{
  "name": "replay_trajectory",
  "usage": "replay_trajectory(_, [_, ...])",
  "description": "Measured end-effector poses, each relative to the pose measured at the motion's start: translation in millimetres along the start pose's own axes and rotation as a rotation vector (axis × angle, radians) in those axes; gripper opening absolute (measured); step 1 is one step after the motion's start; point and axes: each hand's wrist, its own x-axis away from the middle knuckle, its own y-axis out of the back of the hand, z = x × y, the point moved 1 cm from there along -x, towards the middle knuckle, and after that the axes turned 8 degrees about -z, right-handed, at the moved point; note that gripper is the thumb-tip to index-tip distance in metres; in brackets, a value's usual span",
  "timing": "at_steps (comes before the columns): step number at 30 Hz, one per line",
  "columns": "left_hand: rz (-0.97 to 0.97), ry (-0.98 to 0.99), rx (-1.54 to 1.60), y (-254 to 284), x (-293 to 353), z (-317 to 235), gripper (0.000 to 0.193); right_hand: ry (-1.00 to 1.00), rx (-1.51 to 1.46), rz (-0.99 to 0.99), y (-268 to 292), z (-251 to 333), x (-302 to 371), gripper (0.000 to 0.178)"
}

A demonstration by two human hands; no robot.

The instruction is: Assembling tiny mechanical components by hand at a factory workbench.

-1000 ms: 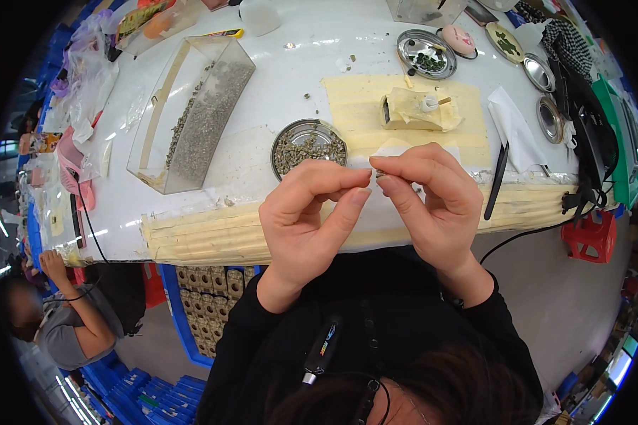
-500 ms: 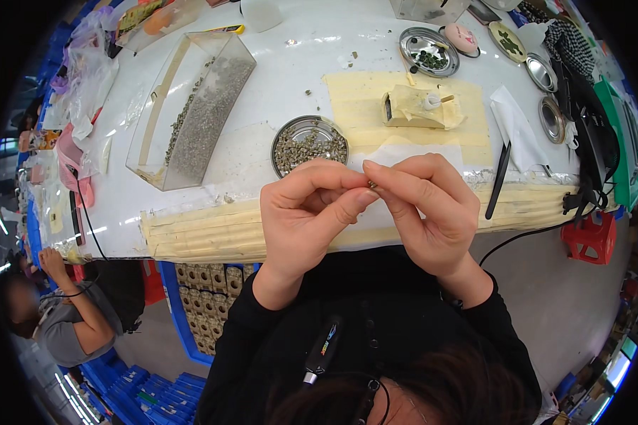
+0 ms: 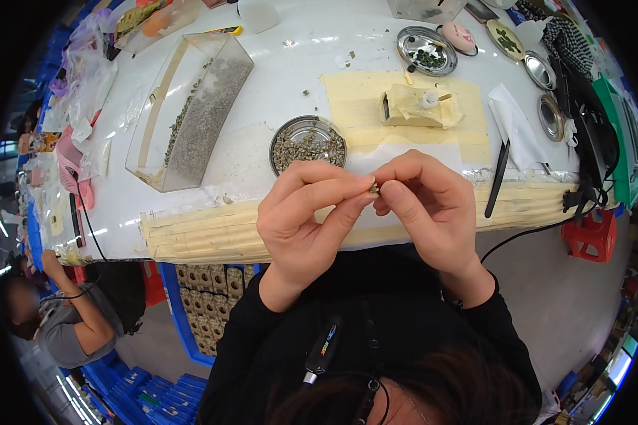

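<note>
Between the fingertips of my left hand [image 3: 310, 221] is a tiny greyish-brown piece [image 3: 374, 189], pinched by thumb and forefinger. My right hand [image 3: 432, 212] meets it from the other side, its thumb and fingers closed close against the piece. Whether the right fingertips grip it too is hard to make out. Just beyond my left hand stands a round metal dish [image 3: 309, 120] holding many small pieces of similar colour. Farther left, a clear plastic box [image 3: 143, 145] lies tilted, with a heap of small grey-green pieces [image 3: 204, 120] in it.
A tape-covered block [image 3: 412, 106] with a white nozzle-like part sits on yellow tape. Behind it is a metal dish [image 3: 426, 51] of dark green bits. Black tweezers [image 3: 498, 180] and white paper [image 3: 517, 131] lie right. A co-worker [image 3: 78, 319] sits at far left.
My right thumb has come up over the piece and the right forefinger has drawn back from the left fingertips. The small piece now shows a little more. Both hands stay at the same place.
</note>
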Motion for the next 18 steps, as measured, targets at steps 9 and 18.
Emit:
replay_trajectory(9, [-0.017, -0.058, -0.141, -2.0, 0.7, -6.1, 0.024, -0.078, -0.136, 0.031, 4.1, -1.7, 0.7, 0.009])
replay_trajectory(18, [-0.008, -0.096, -0.153, -2.3, -0.4, -5.5, 0.024, -0.071, -0.099, 0.026, 3.0, -3.5, 0.3, 0.009])
